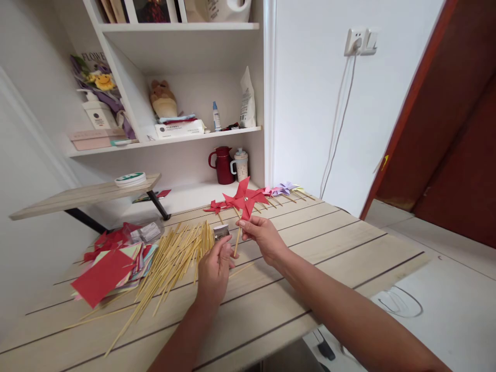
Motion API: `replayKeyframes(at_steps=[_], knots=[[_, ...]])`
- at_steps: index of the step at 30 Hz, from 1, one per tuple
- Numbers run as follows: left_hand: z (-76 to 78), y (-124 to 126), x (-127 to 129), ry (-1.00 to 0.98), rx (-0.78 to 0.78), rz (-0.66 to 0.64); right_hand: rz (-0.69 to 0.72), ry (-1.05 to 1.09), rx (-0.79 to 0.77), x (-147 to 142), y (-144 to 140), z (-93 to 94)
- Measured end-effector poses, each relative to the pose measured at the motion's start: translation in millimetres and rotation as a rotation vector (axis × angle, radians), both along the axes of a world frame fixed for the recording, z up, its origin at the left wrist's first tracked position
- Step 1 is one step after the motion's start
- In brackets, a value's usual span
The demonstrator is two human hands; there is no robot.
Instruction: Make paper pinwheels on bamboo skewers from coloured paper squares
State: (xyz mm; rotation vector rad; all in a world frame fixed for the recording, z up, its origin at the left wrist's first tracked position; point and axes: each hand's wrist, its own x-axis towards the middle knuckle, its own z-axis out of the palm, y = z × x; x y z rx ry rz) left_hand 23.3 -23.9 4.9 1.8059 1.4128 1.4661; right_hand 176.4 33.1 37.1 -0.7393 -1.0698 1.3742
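Note:
My right hand [262, 237] pinches the top of a thin wooden stick, right under a red paper pinwheel [245, 200] mounted on it. My left hand [214, 271] holds the lower end of the same stick [236, 244] above the wooden table [329, 243]. A small metal tin [220, 231] stands just behind my left fingers. A loose heap of wooden sticks [174, 258] lies to the left of my left hand.
Finished pinwheels, red, pink and purple [282, 190], lie in a row at the table's far edge. A pile of coloured paper squares [112, 266] lies at left. Shelves behind hold a red jug [223, 165], a mug, a plush toy and boxes.

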Motion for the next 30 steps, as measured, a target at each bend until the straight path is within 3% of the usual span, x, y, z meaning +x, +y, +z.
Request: replayKeyframes(at_steps=[6,15,20,26,30], knots=[[-5.6,3,4,0.037,-0.113,-0.093,0.06,0.001,0.047,-2,-6,-1.1],[-1.4,3,0,-0.084,-0.055,0.015,0.227,-0.188,0.127,-14,-17,-6.8],[-6.4,4,-1,0.019,0.019,0.106,0.196,-0.247,0.24,-18,-19,-10.7],[-14.8,9,-4,0.253,0.183,0.229,0.129,-0.226,0.219,-23,-19,-14.9],[-15.9,12,-5,0.34,0.234,0.242,0.127,-0.231,0.218,-23,-18,-14.4]])
